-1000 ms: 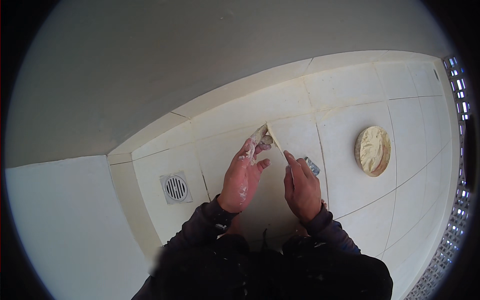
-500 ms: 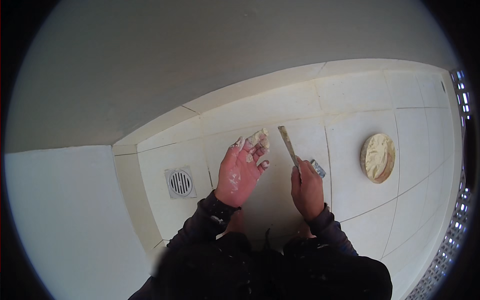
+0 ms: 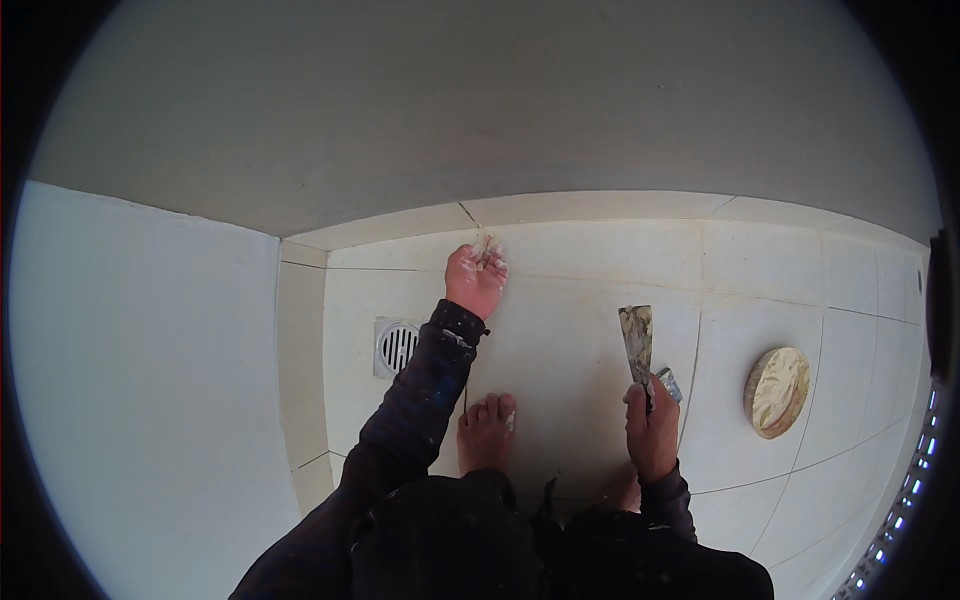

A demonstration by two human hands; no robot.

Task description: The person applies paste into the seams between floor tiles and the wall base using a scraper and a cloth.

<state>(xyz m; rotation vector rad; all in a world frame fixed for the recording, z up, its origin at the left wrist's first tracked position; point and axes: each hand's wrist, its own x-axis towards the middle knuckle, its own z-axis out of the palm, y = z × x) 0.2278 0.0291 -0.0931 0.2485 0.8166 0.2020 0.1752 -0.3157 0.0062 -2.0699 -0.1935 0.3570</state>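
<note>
My left hand (image 3: 476,272) is stretched forward near the tiled skirting (image 3: 560,208), its fingers curled around smears of pale paste (image 3: 488,248). A putty knife (image 3: 637,335), its blade streaked with dried paste, stands out from my right hand (image 3: 652,430), which grips the handle. Just beside that hand, partly hidden, lies a small blue-grey object (image 3: 672,386) on the floor. A round shallow container of cream paste (image 3: 777,392) rests on the tiles farther right.
A square drain (image 3: 398,348) is set in the white tiled floor (image 3: 570,340), partly behind my left forearm. My bare foot (image 3: 487,435) is below. A grey wall (image 3: 500,110) runs across the front, a pale panel (image 3: 150,390) stands left, and perforated blocks (image 3: 905,500) edge the right.
My left hand has moved forward toward the skirting. My right hand with the knife has shifted right and lower in the picture. The view has shifted, showing more grey wall and my foot.
</note>
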